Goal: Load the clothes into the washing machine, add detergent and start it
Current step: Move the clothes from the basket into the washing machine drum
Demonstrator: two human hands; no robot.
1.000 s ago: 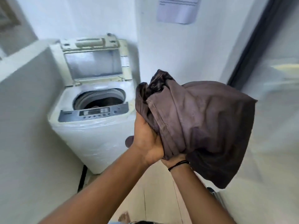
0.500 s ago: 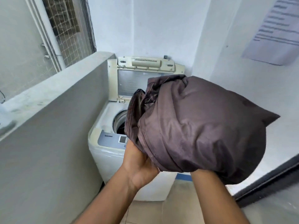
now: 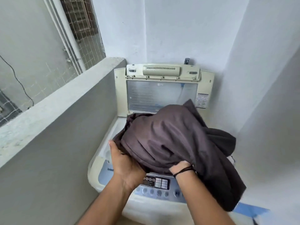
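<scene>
Bunched dark brown clothes (image 3: 175,138), creased, over the open washing machine (image 3: 162,88)

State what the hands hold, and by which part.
Both hold a bundle of dark brown clothes over the open washing machine: left hand under its left side, right hand at its near underside.
</scene>
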